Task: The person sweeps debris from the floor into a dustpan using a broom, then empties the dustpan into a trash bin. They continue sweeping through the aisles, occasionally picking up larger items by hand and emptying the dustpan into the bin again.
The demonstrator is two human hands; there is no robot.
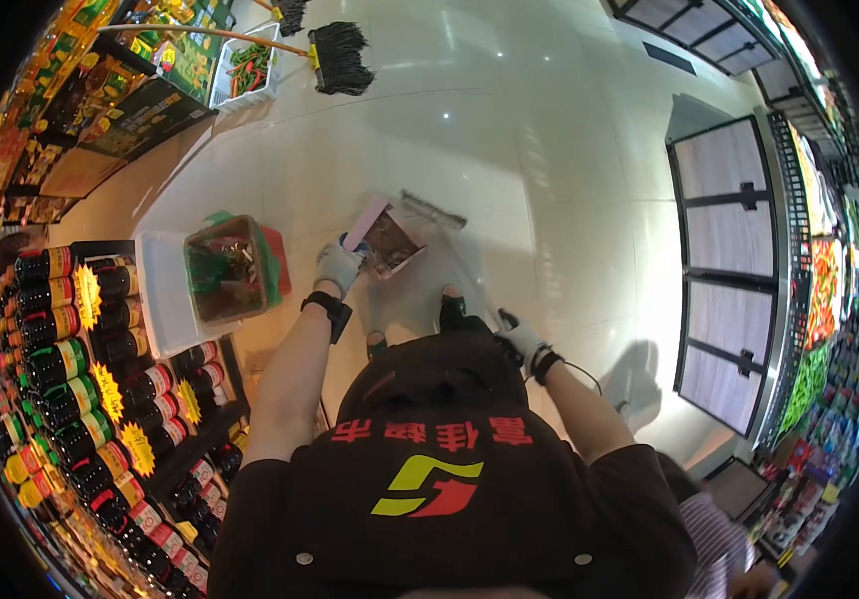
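My left hand [338,268], in a pale glove, is closed round the handle side of a pinkish dustpan [368,222] with dark debris inside. My right hand [521,337], also gloved, is closed round the dark upper end of a thin broom handle. That handle slants across the floor to a narrow broom head [433,210], just beyond the dustpan. Left of my left hand stands a bin [262,270] with a green liner and rubbish in it.
A white box [166,299] and shelves of dark bottles [70,359] stand at left. A black mop [340,58] and a white basket of peppers [248,72] are at top. Cabinets [724,240] line the right. Part of another person [717,534] shows at lower right.
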